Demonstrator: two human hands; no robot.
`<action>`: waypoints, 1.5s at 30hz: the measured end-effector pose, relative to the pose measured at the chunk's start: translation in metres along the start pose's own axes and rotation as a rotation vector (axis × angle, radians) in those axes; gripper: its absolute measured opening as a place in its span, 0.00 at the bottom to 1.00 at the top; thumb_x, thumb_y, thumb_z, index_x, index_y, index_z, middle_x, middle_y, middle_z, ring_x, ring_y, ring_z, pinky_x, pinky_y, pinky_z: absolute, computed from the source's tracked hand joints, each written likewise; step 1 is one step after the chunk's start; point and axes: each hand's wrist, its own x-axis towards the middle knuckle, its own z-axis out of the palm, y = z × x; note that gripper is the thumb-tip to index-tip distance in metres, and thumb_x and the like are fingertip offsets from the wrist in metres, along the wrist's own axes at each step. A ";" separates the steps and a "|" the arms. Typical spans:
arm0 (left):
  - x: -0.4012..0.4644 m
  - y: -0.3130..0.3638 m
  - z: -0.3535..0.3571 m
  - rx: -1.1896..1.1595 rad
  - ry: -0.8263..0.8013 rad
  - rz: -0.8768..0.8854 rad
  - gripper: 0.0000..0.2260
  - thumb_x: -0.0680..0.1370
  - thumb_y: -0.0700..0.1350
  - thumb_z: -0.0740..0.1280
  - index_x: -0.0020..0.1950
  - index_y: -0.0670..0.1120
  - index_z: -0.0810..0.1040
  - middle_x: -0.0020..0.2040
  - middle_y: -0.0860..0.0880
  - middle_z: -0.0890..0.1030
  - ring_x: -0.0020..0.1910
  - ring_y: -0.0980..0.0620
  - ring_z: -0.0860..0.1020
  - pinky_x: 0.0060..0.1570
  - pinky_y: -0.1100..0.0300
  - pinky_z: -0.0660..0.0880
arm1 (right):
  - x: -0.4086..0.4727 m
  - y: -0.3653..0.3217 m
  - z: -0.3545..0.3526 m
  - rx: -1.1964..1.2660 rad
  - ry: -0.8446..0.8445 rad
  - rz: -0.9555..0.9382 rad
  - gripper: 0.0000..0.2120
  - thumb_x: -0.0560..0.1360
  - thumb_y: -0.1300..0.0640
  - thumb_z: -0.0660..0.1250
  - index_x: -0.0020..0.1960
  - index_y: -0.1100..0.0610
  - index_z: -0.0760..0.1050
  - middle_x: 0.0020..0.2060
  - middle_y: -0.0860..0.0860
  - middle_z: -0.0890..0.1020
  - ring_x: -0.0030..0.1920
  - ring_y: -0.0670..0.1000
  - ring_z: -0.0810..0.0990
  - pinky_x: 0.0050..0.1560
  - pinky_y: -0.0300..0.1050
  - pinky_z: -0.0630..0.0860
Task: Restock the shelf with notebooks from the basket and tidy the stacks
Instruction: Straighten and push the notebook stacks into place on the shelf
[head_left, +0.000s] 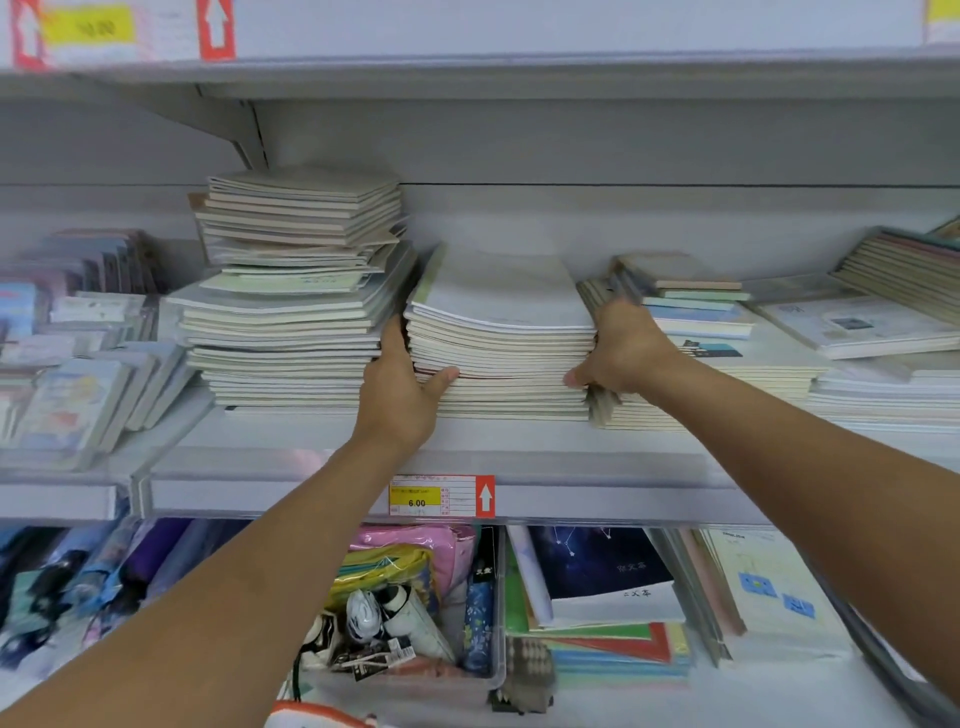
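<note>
A middle stack of pale notebooks (498, 332) lies on the grey shelf (311, 457). My left hand (402, 395) holds the stack's left side, its thumb across the front edges and its fingers hidden between this stack and the taller one. My right hand (621, 348) holds the right side, thumb on the front edges, fingers tucked behind the stack. To the left rises a tall, uneven stack of notebooks (296, 291). The basket is not in view.
Lower stacks of notebooks (696, 317) and slanted piles (904, 270) fill the shelf's right. Wrapped small notebooks (78, 374) lie at the left. A price tag (441, 496) marks the shelf edge. Below are a clear bin (483, 680) of goods and coloured exercise books (602, 587).
</note>
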 end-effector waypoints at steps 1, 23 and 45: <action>0.000 0.003 -0.001 -0.005 -0.033 -0.018 0.35 0.72 0.48 0.76 0.74 0.46 0.61 0.60 0.51 0.79 0.58 0.50 0.77 0.62 0.55 0.73 | -0.001 -0.002 0.000 0.021 -0.038 0.015 0.22 0.65 0.55 0.82 0.48 0.61 0.73 0.46 0.57 0.77 0.47 0.55 0.76 0.43 0.43 0.71; 0.003 0.002 -0.003 -0.037 -0.042 -0.085 0.19 0.70 0.47 0.78 0.59 0.46 0.81 0.55 0.51 0.84 0.53 0.54 0.80 0.51 0.66 0.72 | 0.006 0.004 0.012 0.663 -0.101 0.212 0.29 0.61 0.76 0.77 0.58 0.64 0.70 0.52 0.61 0.79 0.55 0.63 0.80 0.48 0.54 0.82; 0.011 -0.007 0.000 0.051 -0.080 -0.125 0.24 0.63 0.45 0.82 0.57 0.43 0.80 0.54 0.50 0.83 0.51 0.53 0.79 0.49 0.63 0.72 | 0.006 -0.017 0.000 -0.093 -0.117 0.104 0.22 0.63 0.56 0.82 0.48 0.61 0.73 0.42 0.54 0.77 0.47 0.54 0.80 0.45 0.45 0.77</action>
